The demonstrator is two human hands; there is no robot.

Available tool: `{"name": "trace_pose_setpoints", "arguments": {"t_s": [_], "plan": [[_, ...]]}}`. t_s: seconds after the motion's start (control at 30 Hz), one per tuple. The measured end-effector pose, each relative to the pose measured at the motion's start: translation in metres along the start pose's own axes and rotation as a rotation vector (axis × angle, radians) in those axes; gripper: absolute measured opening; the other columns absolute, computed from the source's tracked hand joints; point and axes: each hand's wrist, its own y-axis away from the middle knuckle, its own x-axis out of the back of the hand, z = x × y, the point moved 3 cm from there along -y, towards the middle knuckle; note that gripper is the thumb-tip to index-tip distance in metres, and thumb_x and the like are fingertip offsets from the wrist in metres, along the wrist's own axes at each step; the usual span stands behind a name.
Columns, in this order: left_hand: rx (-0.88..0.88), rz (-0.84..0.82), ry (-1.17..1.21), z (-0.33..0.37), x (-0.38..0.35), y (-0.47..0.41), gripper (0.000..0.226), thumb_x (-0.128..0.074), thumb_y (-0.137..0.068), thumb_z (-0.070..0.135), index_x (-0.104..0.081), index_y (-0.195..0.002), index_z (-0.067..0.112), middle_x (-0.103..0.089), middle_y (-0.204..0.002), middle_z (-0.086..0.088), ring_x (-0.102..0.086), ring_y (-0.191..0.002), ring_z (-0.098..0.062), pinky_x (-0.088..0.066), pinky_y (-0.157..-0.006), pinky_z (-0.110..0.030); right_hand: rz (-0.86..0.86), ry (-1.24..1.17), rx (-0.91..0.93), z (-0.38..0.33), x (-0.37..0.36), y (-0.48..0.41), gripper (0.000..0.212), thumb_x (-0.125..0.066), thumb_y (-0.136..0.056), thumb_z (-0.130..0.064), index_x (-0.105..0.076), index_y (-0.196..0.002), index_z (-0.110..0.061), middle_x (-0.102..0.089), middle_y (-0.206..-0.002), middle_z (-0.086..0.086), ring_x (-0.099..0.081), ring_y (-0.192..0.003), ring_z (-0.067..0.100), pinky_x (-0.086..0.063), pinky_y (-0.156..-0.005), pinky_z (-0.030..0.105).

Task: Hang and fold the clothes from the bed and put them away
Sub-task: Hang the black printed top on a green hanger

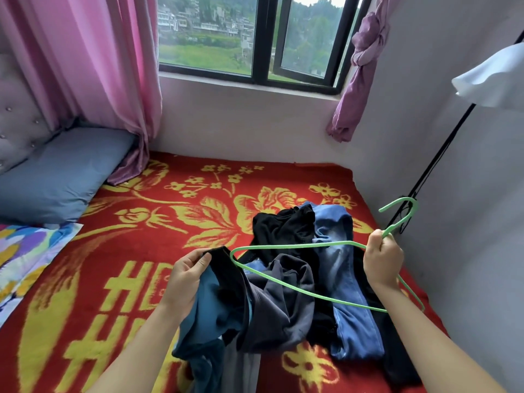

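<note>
My right hand (382,262) grips a green wire hanger (295,246) at the neck below its hook, holding it level over the clothes. My left hand (185,275) pinches the black collar band of a teal garment (209,313) that hangs down toward the bed's near edge. The hanger's left tip sits just beside that collar. Under the hanger lies a pile on the bed: a black garment (283,228), a dark grey one (286,302) and blue jeans (340,268).
A red blanket with yellow flowers (170,211) covers the bed. A grey-blue pillow (62,177) and a colourful cloth (25,251) lie at left. A black rack pole (442,157) with a white garment (493,78) stands at the right wall. A window with pink curtains is behind.
</note>
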Motion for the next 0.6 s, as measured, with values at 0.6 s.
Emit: {"name": "trace_pose_setpoints", "arguments": {"t_s": [0.6], "plan": [[-0.194,-0.098,-0.501,0.020,0.003,-0.007,0.027,-0.060,-0.086,-0.004,-0.073,-0.087,0.019,-0.071,-0.086,0.003,-0.064,-0.087,-0.009,-0.048,-0.076,-0.010,0.018,-0.030,0.081,-0.017,0.001,0.006,0.044,-0.017,-0.082,-0.042,-0.032,-0.054,-0.011,-0.026,-0.041,-0.002,-0.033,-0.043,0.021,-0.018,-0.046,0.025]]}}
